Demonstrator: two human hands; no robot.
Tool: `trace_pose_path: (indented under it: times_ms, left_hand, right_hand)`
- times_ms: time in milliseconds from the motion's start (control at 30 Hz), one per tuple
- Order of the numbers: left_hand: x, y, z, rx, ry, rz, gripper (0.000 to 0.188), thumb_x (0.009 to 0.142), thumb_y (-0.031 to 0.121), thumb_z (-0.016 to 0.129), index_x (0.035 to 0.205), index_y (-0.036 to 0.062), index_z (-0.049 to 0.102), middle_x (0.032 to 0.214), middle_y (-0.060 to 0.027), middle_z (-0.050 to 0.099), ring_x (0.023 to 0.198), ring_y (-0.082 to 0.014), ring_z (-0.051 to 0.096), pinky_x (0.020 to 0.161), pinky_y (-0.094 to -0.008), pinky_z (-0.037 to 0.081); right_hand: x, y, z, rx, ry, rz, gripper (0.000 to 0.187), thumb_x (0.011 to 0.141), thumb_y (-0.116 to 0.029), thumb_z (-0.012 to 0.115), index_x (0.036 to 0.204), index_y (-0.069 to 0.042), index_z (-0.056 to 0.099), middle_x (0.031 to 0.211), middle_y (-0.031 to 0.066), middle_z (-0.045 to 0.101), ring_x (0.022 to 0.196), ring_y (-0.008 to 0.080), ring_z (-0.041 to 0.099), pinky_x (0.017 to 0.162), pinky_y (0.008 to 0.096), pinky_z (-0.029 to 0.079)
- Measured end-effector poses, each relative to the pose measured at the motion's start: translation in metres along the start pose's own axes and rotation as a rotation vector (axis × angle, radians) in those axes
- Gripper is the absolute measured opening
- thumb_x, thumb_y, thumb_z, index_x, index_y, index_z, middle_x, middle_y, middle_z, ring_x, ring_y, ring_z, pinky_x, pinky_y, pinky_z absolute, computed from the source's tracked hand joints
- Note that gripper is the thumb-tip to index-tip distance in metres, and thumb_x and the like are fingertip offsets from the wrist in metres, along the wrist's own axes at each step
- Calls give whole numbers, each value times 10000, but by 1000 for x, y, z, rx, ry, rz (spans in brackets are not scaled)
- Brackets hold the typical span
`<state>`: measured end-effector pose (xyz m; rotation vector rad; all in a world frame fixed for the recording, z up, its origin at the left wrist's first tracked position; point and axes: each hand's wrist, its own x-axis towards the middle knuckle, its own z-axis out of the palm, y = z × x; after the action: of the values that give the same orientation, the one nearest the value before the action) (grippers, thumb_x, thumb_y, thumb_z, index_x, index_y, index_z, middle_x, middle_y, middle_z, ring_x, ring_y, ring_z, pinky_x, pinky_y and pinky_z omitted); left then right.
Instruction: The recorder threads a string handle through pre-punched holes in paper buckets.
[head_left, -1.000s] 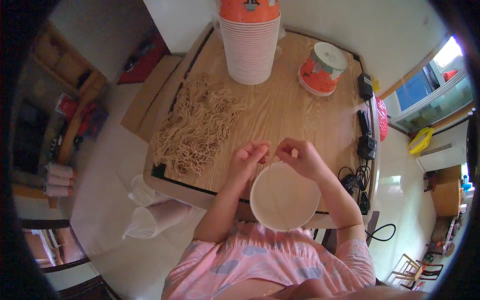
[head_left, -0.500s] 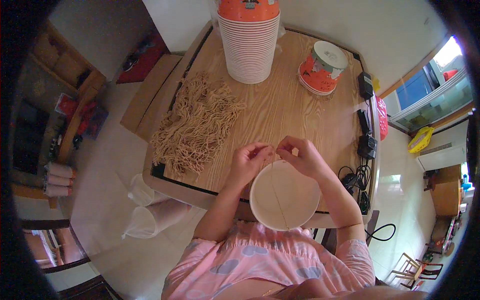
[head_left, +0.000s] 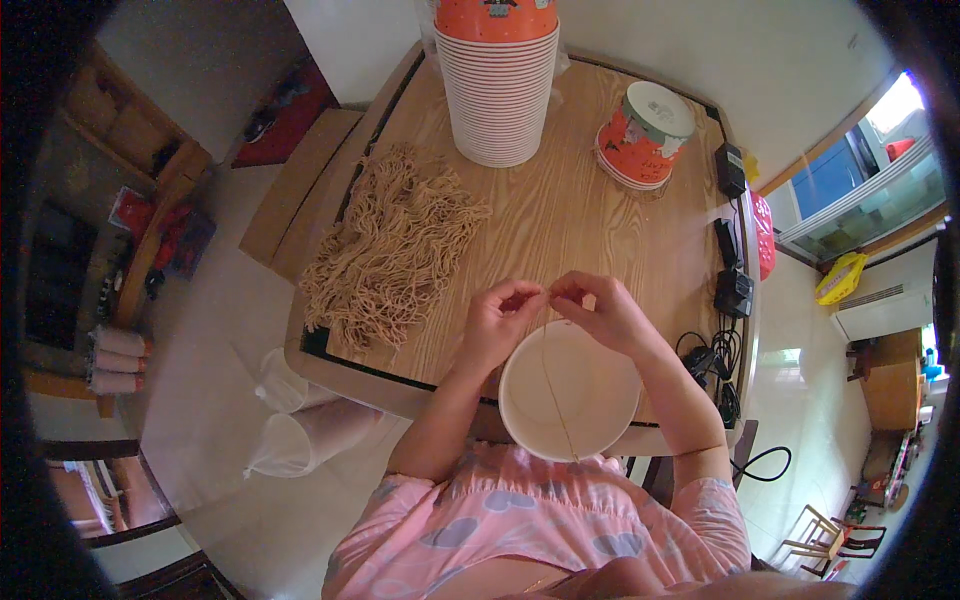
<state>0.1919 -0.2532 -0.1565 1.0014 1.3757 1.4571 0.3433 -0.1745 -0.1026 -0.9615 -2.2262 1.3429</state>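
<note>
A white-lined paper bucket (head_left: 600, 395) stands at the table's near edge against my body, its open mouth facing up. A thin tan string (head_left: 559, 403) runs across that mouth from the near rim to my fingers. At the bucket's far rim, my left hand (head_left: 502, 315) and my right hand (head_left: 598, 308) meet, fingertips pinched together on the string's far end. Whatever knot or loop lies between the fingertips is too small to make out. Left of my hands lies a loose heap of tan strings (head_left: 395, 250).
A tall stack of nested paper buckets (head_left: 500, 95) stands at the far side. A shorter upside-down bucket stack (head_left: 650, 140) sits at the far right. Black power adapters (head_left: 734, 293) and coiled cables (head_left: 712, 365) line the right edge. Wrapped bucket stacks (head_left: 315, 435) lie on the floor at left.
My fingertips have drawn closer together, with the left hand turning slightly. The string across the bucket has gone from nearly straight to a little slack.
</note>
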Motion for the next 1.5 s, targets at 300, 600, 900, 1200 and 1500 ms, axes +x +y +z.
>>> trace_pose_path:
  times_ms: [300, 600, 900, 1200, 1500]
  left_hand:
    - [6, -6, -1, 2, -4, 117, 51, 785, 72, 640, 827, 47, 626, 747, 28, 598, 701, -54, 542, 653, -221, 449]
    - [7, 17, -6, 63, -155, -78, 141, 793, 160, 655, 841, 34, 616, 745, 11, 603, 692, -64, 546, 630, -225, 450]
    - [7, 7, 1, 80, -167, -101, 123, 803, 139, 643, 832, 27, 600, 747, -14, 606, 686, -73, 560, 614, -228, 458]
    - [8, 1, 2, 9, -114, -103, 101, 800, 117, 647, 832, 41, 589, 764, -2, 604, 695, -71, 554, 624, -222, 453]
    - [9, 10, 0, -196, -131, -198, 108, 799, 139, 625, 828, 43, 587, 749, -13, 590, 702, -94, 557, 664, -237, 448]
  right_hand:
    - [-2, -9, -2, -50, -3, -53, 142, 783, -139, 626, 849, -15, 630, 711, 86, 605, 631, 147, 551, 597, 302, 456]
    - [8, 15, -4, 217, -58, 118, 129, 800, -124, 618, 859, -9, 622, 748, 10, 609, 690, 83, 535, 619, 247, 440]
    - [12, 24, -3, 410, -109, 160, 133, 838, -147, 586, 879, -23, 611, 763, -6, 580, 733, 72, 520, 663, 233, 425]
    - [11, 20, -4, 365, -99, 187, 163, 838, -181, 597, 894, -29, 615, 765, -3, 582, 725, 79, 508, 650, 244, 420]
    - [10, 17, -5, 124, -27, 28, 124, 799, -141, 617, 839, -24, 630, 748, 6, 602, 713, 89, 526, 653, 252, 431]
